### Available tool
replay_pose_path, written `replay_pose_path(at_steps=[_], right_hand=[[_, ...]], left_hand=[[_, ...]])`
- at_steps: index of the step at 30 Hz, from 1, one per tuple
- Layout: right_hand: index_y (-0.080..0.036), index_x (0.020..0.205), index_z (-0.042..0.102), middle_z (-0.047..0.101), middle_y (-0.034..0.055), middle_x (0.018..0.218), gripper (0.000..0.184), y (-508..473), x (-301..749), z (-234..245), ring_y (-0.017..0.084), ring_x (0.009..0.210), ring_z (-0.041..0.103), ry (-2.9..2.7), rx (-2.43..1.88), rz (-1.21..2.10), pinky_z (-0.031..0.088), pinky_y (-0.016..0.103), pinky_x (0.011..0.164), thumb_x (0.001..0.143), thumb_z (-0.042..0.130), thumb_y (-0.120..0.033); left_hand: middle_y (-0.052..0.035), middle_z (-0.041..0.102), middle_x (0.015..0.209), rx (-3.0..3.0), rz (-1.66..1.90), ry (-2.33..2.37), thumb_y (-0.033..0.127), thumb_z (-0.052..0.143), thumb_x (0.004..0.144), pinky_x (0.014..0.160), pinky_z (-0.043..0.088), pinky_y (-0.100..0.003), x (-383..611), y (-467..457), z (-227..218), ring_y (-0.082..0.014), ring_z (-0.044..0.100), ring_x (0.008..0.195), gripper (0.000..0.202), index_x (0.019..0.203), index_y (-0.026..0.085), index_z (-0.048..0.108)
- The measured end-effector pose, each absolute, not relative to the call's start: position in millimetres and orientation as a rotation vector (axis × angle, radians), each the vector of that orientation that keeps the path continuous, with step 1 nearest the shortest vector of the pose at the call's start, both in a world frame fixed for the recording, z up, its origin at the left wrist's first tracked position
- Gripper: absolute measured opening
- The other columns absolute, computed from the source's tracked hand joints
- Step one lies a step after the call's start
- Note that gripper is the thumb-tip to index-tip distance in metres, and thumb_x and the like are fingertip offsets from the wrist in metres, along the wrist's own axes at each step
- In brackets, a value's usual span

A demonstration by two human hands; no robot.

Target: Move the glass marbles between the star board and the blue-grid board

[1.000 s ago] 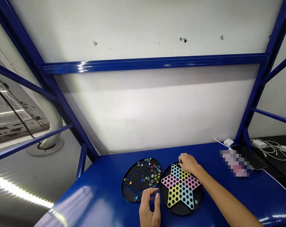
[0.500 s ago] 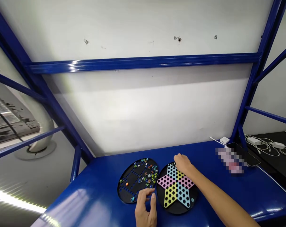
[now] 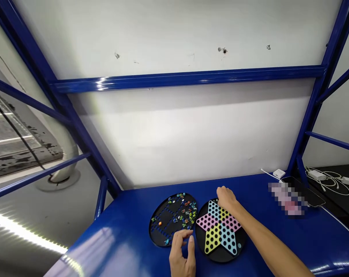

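Observation:
A round black Chinese checkers board [image 3: 222,255] lies on the blue table, with a star of yellow, blue and pink points full of holes. At its far edge is my right hand [image 3: 226,198], fingers curled downward over the tip of the star; what they hold, if anything, is hidden. My left hand [image 3: 183,254] hovers at the near side between the two boards, thumb and fingers curved and apart, with nothing between them. Left of the star board sits a second round black board [image 3: 153,234], its right half scattered with colourful glass marbles [image 3: 189,212]. An orange piece [image 3: 160,223] rests on its left part.
At the right of the blue table [image 3: 128,219] lie a dark phone [image 3: 303,191], a blurred-out pink item [image 3: 286,198] and a white charger [image 3: 279,173]. White cables [image 3: 331,179] lie on a black surface beyond. A blue metal frame [image 3: 188,79] stands around the table.
The whole view has shifted, so everything appears slightly further right. Both hands keep about the same places over the boards.

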State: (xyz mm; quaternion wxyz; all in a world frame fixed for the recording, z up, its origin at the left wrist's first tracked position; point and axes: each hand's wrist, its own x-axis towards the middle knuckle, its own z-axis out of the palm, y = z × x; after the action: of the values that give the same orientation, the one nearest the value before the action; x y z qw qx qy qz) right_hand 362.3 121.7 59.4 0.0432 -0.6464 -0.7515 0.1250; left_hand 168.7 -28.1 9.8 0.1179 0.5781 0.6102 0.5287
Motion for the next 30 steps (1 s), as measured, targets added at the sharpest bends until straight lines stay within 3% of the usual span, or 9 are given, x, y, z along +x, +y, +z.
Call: replay_pose_path(at_steps=[5, 12, 18, 23, 27, 30], right_hand=[[-0.014, 0.088, 0.073, 0.075, 0.0120, 0.089, 0.021, 126.2, 368.6, 62.7, 0.021, 0.075, 0.072, -2.216, -1.927, 0.437, 0.045, 0.024, 0.057, 0.076, 0.064, 0.000], [-0.021, 0.091, 0.077, 0.077, 0.0025, 0.087, 0.018, 124.2, 314.1, 69.6, 0.015, 0.079, 0.071, -2.321, -1.575, 0.517, 0.048, 0.020, 0.067, 0.086, 0.062, -0.015], [-0.016, 0.087, 0.077, 0.075, 0.0109, 0.101, 0.021, 102.6, 245.3, 52.1, 0.021, 0.092, 0.070, -2.452, -1.387, 0.474, 0.053, 0.027, 0.079, 0.086, 0.058, -0.008], [-0.020, 0.105, 0.074, 0.069, 0.0087, 0.114, 0.023, 106.0, 273.3, 49.8, 0.021, 0.105, 0.064, -2.386, -1.400, 0.405, 0.050, 0.030, 0.090, 0.097, 0.052, -0.023], [-0.019, 0.103, 0.073, 0.068, 0.0099, 0.109, 0.026, 118.8, 329.7, 54.1, 0.021, 0.101, 0.064, -2.294, -1.587, 0.355, 0.049, 0.031, 0.085, 0.096, 0.047, -0.016], [-0.020, 0.096, 0.075, 0.071, 0.0074, 0.102, 0.020, 123.2, 362.7, 54.1, 0.019, 0.087, 0.067, -2.330, -1.649, 0.412, 0.048, 0.027, 0.073, 0.088, 0.057, -0.014]], left_hand=[[-0.0058, 0.068, 0.092, 1.691, 1.543, 1.780, 0.054, 0.052, 0.092, 0.073, 0.055, -0.034, 168.4, -29.5, 8.0, -0.0226, 0.065, 0.083, 0.036, 0.090, 0.022, 0.067], [-0.0059, 0.069, 0.090, 1.676, 1.552, 1.777, 0.059, 0.052, 0.091, 0.073, 0.056, -0.034, 169.2, -28.8, 10.1, -0.0235, 0.066, 0.085, 0.041, 0.086, 0.022, 0.068], [-0.0079, 0.070, 0.088, 1.658, 1.577, 1.797, 0.064, 0.052, 0.089, 0.068, 0.058, -0.034, 164.6, -29.6, 8.6, -0.0241, 0.068, 0.081, 0.047, 0.086, 0.020, 0.071], [-0.0086, 0.070, 0.089, 1.659, 1.557, 1.788, 0.065, 0.052, 0.089, 0.070, 0.058, -0.033, 164.5, -29.5, 8.0, -0.0233, 0.068, 0.081, 0.048, 0.086, 0.020, 0.070], [-0.0075, 0.069, 0.091, 1.686, 1.538, 1.782, 0.058, 0.053, 0.091, 0.071, 0.058, -0.033, 165.7, -29.3, 5.4, -0.0233, 0.067, 0.084, 0.040, 0.088, 0.021, 0.069], [-0.0066, 0.069, 0.093, 1.697, 1.534, 1.780, 0.055, 0.053, 0.092, 0.072, 0.057, -0.033, 166.0, -28.9, 4.1, -0.0230, 0.067, 0.086, 0.037, 0.089, 0.022, 0.069]])
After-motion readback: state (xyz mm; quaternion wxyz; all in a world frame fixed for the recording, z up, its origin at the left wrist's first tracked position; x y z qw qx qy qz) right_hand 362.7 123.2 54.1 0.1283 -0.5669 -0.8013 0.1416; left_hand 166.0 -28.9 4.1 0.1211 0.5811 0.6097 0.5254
